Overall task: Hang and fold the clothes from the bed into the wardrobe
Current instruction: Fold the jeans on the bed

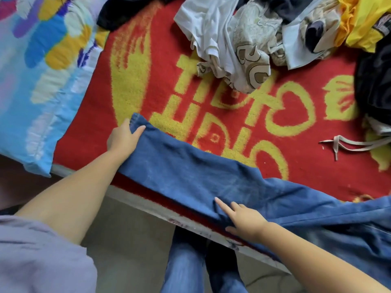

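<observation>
Here, early in the job by the look of it. Blue jeans (190,176) stretched flat along the near edge of the bed (148,206), one leg running toward the near left corner, waist end off the right side of the view. Left hand (123,137) at the hem, thumb and fingers pinching the cuff. Right hand (243,220) laid flat mid-leg, fingers spread and pressing the denim, gripping nothing. Smoothing or squaring up for a first fold, probably (no fold visible yet).

Further in, red and yellow blanket (169,60) mostly bare in the middle. Pale drawstring (349,143) lying loose near the right edge. Along the far edge, a heap of unsorted clothes (243,39): white and beige pieces, something yellow (364,24) at the far right corner, dark garments (372,81) down the right edge. Patterned pillow (42,70) at the left edge.

No wardrobe, hanger or basket in view, so nothing visibly put away; most of the work left.
</observation>
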Tool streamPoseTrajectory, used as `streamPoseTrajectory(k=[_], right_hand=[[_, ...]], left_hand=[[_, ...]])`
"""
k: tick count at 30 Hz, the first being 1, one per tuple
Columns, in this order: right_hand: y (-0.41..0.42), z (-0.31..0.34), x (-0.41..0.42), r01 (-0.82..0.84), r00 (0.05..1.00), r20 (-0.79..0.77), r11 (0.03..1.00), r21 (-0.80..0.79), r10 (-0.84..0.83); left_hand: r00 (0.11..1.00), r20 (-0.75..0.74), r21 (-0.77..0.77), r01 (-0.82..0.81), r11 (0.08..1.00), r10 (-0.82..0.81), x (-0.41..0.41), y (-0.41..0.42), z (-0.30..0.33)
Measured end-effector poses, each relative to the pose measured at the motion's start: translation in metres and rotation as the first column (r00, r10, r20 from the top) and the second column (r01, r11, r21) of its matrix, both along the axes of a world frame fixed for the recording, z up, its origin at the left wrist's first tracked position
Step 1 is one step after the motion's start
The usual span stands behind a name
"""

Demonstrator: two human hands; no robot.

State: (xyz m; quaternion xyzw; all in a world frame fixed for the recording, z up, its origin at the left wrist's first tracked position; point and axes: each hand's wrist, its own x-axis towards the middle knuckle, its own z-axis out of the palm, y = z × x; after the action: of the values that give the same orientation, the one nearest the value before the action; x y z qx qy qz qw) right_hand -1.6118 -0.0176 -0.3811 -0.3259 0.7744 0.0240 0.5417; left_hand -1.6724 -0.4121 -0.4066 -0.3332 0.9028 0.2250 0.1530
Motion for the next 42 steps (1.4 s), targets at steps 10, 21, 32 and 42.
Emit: streamPoseTrajectory(k=[10, 21, 32, 42], right_hand=[[0.001, 0.002, -0.009, 0.019, 0.998, -0.051, 0.985, -0.170, -0.028], [0.205, 0.045, -0.133, 0.591, 0.643, -0.501, 0.791, -0.157, -0.579], [0.434, 0.082, -0.140, 0.374, 0.823, -0.560, 0.837, 0.399, -0.101], [0.488, 0.077, 0.067, 0.120, 0.928, -0.364, 0.989, 0.089, -0.080]], left_hand=[[0.989, 0.140, -0.238, -0.011, 0.971, 0.045, -0.003, 0.007, -0.005], [0.493, -0.191, 0.273, 0.857, 0.437, -0.849, -0.044, 0.343, 0.053], [0.457, -0.041, 0.151, 0.882, 0.446, -0.889, 0.011, 0.542, 0.052], [-0.025, 0.020, 0.031, 0.999, -0.024, -0.999, 0.116, 0.541, 0.059]])
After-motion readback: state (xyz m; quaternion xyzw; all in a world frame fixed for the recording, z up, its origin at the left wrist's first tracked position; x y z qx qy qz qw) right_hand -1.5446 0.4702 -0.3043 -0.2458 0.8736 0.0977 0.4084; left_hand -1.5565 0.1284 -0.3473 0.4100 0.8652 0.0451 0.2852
